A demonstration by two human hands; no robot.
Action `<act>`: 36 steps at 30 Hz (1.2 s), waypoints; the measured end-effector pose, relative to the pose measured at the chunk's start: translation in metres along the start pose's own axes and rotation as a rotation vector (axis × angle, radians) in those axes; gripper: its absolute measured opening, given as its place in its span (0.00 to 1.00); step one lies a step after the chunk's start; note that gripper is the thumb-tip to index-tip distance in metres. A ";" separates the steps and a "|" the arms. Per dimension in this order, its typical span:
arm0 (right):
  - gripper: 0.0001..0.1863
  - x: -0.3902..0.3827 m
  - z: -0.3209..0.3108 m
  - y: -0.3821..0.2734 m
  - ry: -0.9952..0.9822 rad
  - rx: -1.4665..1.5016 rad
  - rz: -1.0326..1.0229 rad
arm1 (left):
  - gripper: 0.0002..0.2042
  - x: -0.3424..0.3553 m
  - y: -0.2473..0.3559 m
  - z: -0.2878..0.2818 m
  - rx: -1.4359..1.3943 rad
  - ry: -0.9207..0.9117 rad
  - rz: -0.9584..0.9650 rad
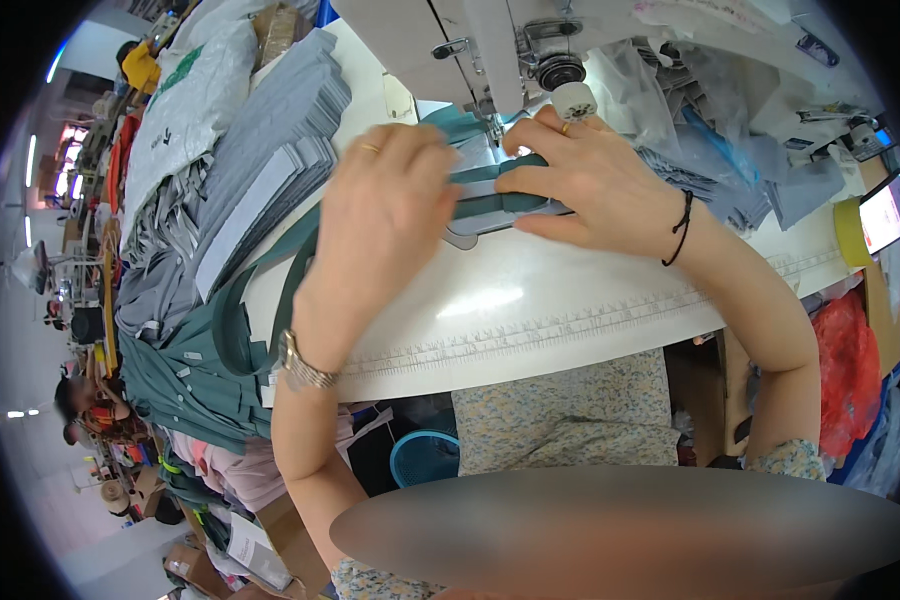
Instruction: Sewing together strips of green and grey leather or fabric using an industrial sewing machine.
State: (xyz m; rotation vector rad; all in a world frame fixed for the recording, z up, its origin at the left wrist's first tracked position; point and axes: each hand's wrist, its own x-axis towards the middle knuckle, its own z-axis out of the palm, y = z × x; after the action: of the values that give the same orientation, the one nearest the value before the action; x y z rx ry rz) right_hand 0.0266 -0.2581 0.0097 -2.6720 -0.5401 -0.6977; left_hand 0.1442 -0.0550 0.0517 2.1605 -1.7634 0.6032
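Note:
A dark green fabric strip [482,206] lies on the sewing machine bed, near the needle. My right hand [605,180] bends over its right end, thumb and fingers closed on it close to the presser foot [494,127]. To the left, my left hand [390,195] is above the table beside the strip. Motion blurs its curled fingers, so I cannot make out whether they hold anything. The white sewing machine [475,45] stands over the strip. More green band [295,265] loops down past my left wrist to the table's left edge.
Stacked grey fabric pieces [280,120] and a white plastic bag [195,100] crowd the left side. Green garments [195,370] hang below them. Clear bags and grey pieces [705,170] lie at right, near a yellow tape roll [852,232] and a phone [887,213]. A printed ruler [570,325] runs along the front edge.

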 end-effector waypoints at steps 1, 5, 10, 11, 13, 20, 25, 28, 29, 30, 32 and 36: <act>0.09 0.000 -0.001 0.002 -0.030 0.014 -0.007 | 0.11 -0.003 0.006 0.009 -0.005 0.000 0.005; 0.07 -0.004 0.006 0.009 0.000 -0.134 -0.105 | 0.11 -0.014 0.015 0.033 -0.117 -0.103 0.107; 0.06 -0.008 0.008 0.021 0.081 -0.212 -0.122 | 0.16 -0.014 -0.001 0.045 -0.174 -0.035 0.135; 0.06 -0.007 0.008 0.021 0.085 -0.227 -0.101 | 0.16 -0.012 -0.002 0.046 -0.171 -0.038 0.135; 0.06 -0.003 0.005 0.020 0.073 -0.237 -0.077 | 0.14 -0.010 -0.004 0.048 -0.235 -0.030 0.030; 0.12 -0.004 0.001 0.029 -0.057 -0.169 0.013 | 0.11 -0.010 -0.006 0.051 -0.198 0.012 0.038; 0.10 -0.003 0.008 0.028 0.021 -0.049 0.066 | 0.12 -0.011 -0.006 0.050 -0.234 -0.019 -0.016; 0.10 -0.001 0.009 0.025 0.016 -0.071 0.114 | 0.11 -0.010 -0.008 0.049 -0.233 -0.025 -0.018; 0.10 0.000 0.009 0.024 -0.005 -0.088 0.161 | 0.11 -0.010 -0.010 0.050 -0.232 -0.026 -0.021; 0.10 0.001 0.008 0.024 -0.006 -0.085 0.159 | 0.12 -0.012 -0.012 0.053 -0.208 -0.011 -0.017; 0.12 0.000 0.006 0.029 -0.133 -0.325 0.096 | 0.12 -0.010 -0.013 0.057 -0.191 0.007 -0.010; 0.12 -0.002 0.011 0.027 -0.009 -0.408 0.036 | 0.15 -0.011 -0.014 0.062 -0.117 -0.059 -0.060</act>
State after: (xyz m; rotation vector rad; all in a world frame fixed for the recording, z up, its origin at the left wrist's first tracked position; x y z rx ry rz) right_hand 0.0410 -0.2784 -0.0067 -3.0508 -0.3824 -0.8653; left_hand 0.1648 -0.0714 -0.0072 2.1626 -1.7111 0.4151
